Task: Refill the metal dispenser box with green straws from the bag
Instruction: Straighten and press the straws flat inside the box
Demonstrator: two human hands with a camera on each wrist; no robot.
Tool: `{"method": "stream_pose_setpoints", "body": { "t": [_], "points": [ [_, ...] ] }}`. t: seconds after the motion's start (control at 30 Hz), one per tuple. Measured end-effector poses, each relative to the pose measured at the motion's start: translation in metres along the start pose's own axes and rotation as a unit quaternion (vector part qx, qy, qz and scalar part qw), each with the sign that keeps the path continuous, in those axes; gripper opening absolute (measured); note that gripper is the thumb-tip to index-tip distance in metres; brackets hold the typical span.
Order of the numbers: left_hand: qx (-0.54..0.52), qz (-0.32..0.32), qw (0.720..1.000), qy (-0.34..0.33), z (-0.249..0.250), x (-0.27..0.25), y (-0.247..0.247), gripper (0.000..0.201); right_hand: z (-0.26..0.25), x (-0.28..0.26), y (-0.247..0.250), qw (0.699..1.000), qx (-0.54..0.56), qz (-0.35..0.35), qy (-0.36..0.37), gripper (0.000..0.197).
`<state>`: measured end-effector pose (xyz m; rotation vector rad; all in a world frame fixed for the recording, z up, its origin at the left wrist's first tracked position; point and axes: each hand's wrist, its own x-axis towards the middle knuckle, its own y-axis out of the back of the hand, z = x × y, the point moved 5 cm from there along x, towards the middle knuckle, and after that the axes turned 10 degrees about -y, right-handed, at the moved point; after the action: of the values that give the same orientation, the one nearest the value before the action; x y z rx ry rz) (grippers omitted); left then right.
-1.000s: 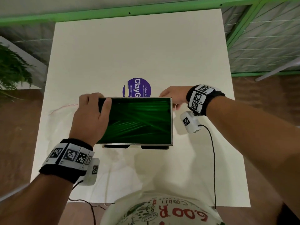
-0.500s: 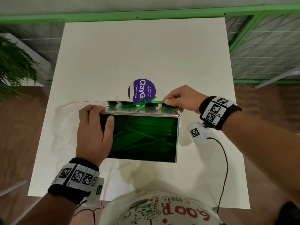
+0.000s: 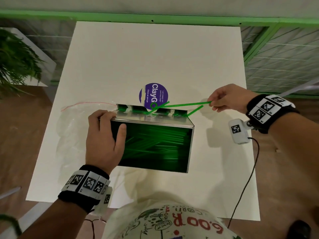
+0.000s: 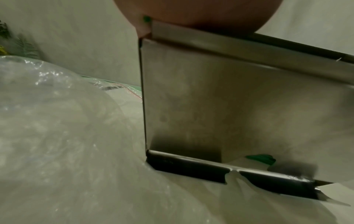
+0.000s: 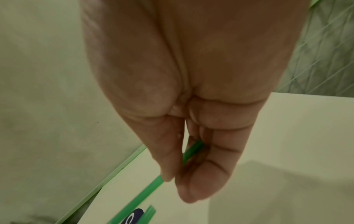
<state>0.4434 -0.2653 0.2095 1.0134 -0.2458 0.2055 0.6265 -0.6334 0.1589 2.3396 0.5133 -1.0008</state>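
The metal dispenser box (image 3: 155,120) stands on the white table (image 3: 155,54), its open top full of green straws (image 3: 155,142). My left hand (image 3: 103,137) grips the box's left rim, thumb inside. In the left wrist view the box's steel side (image 4: 220,106) fills the frame. My right hand (image 3: 224,100) pinches one green straw (image 3: 186,105) by its end, pulled out to the right of the box's far slot; the right wrist view shows that straw (image 5: 191,153) between thumb and fingers. Another straw (image 3: 194,111) sticks out of the slot. The clear bag (image 3: 72,128) lies flat left of the box.
A purple round sticker (image 3: 153,95) sits on the table just beyond the box. A green railing (image 3: 155,16) runs behind the table, with a plant (image 3: 15,62) at the far left. A cable (image 3: 245,183) hangs from my right wrist over the table's right edge.
The box has tipped toward me, showing its far slot. My right hand has moved right and away from the box, drawing a straw out with it. The left hand keeps its grip.
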Motion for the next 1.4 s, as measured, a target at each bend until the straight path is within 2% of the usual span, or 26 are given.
{"method": "stream_pose_setpoints", "body": {
  "t": [0.13,0.2,0.3,0.4,0.5,0.57,0.6,0.67,0.7,0.8,0.87,0.9,0.93,1.0,1.07,1.3,1.4],
  "points": [
    [0.0,0.002,1.0,0.003,-0.001,-0.002,0.0,0.045,-0.01,0.0,-0.016,0.999,0.043,0.008,0.031,0.018],
    [0.0,0.001,1.0,0.002,0.0,-0.003,0.0,0.045,-0.019,0.001,-0.034,0.998,0.02,0.0,0.057,0.018],
    [-0.001,-0.001,1.0,-0.002,0.0,-0.002,0.0,0.045,-0.033,-0.002,-0.062,0.988,-0.121,-0.04,0.085,0.011],
    [-0.003,-0.001,1.0,0.0,-0.001,-0.001,-0.001,0.045,-0.041,-0.007,-0.068,0.962,-0.247,-0.062,0.099,0.012],
    [-0.008,0.002,1.0,-0.001,-0.001,-0.003,0.0,0.045,-0.045,-0.008,-0.046,0.921,-0.378,-0.025,0.092,0.021],
    [-0.012,0.004,1.0,0.003,-0.002,-0.006,0.001,0.045,-0.041,-0.003,-0.015,0.898,-0.436,0.017,0.053,0.023],
    [-0.013,0.005,1.0,0.005,-0.002,-0.008,0.001,0.045,-0.038,-0.003,0.003,0.896,-0.441,0.044,0.03,0.022],
    [-0.013,0.009,1.0,0.008,-0.002,-0.011,0.001,0.045,-0.03,-0.003,0.042,0.91,-0.4,0.102,-0.023,0.02],
    [-0.013,0.011,1.0,0.007,-0.002,-0.012,0.001,0.046,-0.025,-0.005,0.057,0.918,-0.372,0.129,-0.042,0.025],
    [-0.017,0.015,1.0,0.003,-0.002,-0.015,0.001,0.045,-0.018,-0.01,0.063,0.951,-0.252,0.155,-0.094,0.073],
    [-0.017,0.019,1.0,0.003,-0.002,-0.017,0.002,0.043,-0.023,-0.009,0.034,0.979,-0.154,0.103,-0.089,0.093],
    [-0.016,0.02,1.0,0.003,-0.002,-0.019,0.002,0.043,-0.026,-0.003,0.017,0.986,-0.134,0.072,-0.07,0.093],
    [-0.015,0.021,1.0,0.003,-0.002,-0.02,0.002,0.042,-0.034,0.003,-0.003,0.99,-0.126,0.037,-0.045,0.083],
    [-0.016,0.019,1.0,0.003,-0.001,-0.022,0.004,0.042,-0.053,0.011,-0.04,0.989,-0.147,-0.022,-0.001,0.053],
    [-0.019,0.015,1.0,0.001,0.0,-0.022,0.005,0.043,-0.071,0.015,-0.069,0.981,-0.185,-0.059,0.025,0.035],
    [-0.018,0.007,1.0,0.025,0.0,-0.02,0.003,0.045,-0.089,0.028,-0.119,0.936,-0.304,-0.157,0.083,0.024],
    [-0.018,0.007,1.0,0.022,0.001,-0.019,0.004,0.045,-0.088,0.028,-0.122,0.913,-0.366,-0.143,0.109,0.017]
  ]
}}
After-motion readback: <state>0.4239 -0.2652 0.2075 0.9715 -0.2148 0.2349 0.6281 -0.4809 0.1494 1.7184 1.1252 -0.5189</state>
